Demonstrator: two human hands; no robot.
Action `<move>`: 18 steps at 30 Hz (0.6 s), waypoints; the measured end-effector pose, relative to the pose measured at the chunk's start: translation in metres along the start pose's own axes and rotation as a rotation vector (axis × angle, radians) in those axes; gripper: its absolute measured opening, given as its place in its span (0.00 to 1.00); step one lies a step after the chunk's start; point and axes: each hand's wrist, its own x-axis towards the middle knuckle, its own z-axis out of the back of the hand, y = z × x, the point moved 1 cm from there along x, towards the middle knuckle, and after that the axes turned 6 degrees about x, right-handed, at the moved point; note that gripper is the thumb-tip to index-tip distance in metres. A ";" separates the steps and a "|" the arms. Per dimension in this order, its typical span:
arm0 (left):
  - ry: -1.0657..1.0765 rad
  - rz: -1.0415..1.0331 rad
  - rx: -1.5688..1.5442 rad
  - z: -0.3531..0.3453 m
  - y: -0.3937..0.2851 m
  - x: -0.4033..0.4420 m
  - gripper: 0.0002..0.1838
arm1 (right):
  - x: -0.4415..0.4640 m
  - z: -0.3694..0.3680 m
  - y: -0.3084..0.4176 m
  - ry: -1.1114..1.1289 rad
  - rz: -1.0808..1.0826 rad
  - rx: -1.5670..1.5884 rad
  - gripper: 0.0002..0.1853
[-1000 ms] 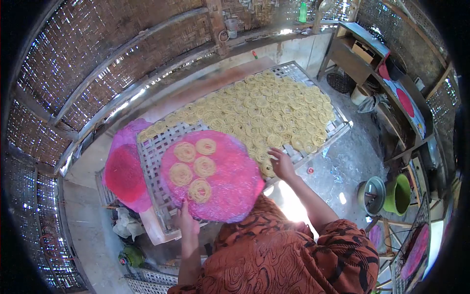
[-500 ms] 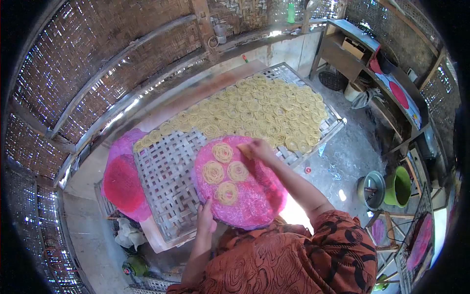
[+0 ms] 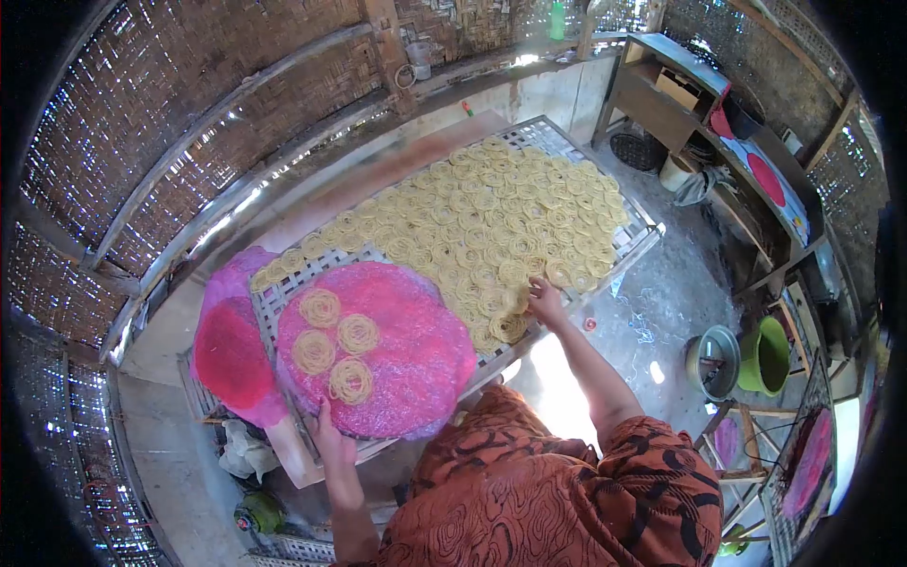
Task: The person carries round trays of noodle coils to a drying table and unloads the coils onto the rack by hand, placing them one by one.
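Observation:
A round pink mesh-covered tray (image 3: 416, 331) bears several pale yellow noodle coils (image 3: 357, 334) on its left half. My left hand (image 3: 333, 439) grips its lower-left edge, thumb on top. It hangs over the left part of a woven lattice rack (image 3: 647, 231). Many yellow coils (image 3: 491, 203) overlap across the rest of that rack. My right hand (image 3: 545, 302) is over the rack's front edge, fingertips at a coil among the others; the fingers are bent together, and whether they still grip it is unclear.
Left of the rack lies a red and pink mesh bundle (image 3: 231, 354). A green tub (image 3: 763, 357) and a grey basin (image 3: 713, 364) stand on the floor at right. Wooden shelving (image 3: 652, 109) is at the upper right. A white plastic bag (image 3: 248, 452) sits lower left.
The pink tray swung right under my right hand, then back left over the rack. Its coils went from five to four. My right hand crossed over the tray and returned to the rack's coils.

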 end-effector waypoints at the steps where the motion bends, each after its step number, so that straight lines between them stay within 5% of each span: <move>1: -0.002 -0.005 0.002 -0.002 0.003 0.002 0.23 | -0.003 -0.001 0.000 -0.046 0.203 -0.425 0.27; 2: 0.015 0.019 0.017 -0.006 0.009 0.003 0.23 | -0.004 -0.003 0.000 -0.091 0.408 -0.850 0.28; 3: 0.030 0.044 0.033 -0.012 0.016 0.002 0.22 | -0.018 -0.015 0.013 -0.109 0.601 -0.946 0.24; 8: 0.176 0.070 0.041 -0.054 0.056 -0.003 0.19 | -0.116 -0.113 0.097 0.401 0.665 -0.721 0.16; 10: 0.226 0.059 0.060 -0.073 0.066 -0.008 0.18 | -0.134 -0.136 0.092 0.571 0.871 -0.756 0.14; 14: 0.310 0.166 0.057 -0.093 0.075 -0.011 0.19 | -0.137 -0.142 0.078 0.545 0.999 -0.990 0.09; 17: 0.310 0.216 0.057 -0.087 0.085 -0.006 0.20 | -0.119 -0.122 0.088 0.270 0.358 -0.600 0.10; 18: 0.308 0.227 0.080 -0.077 0.091 0.000 0.21 | -0.100 -0.106 0.085 0.281 0.145 -0.256 0.11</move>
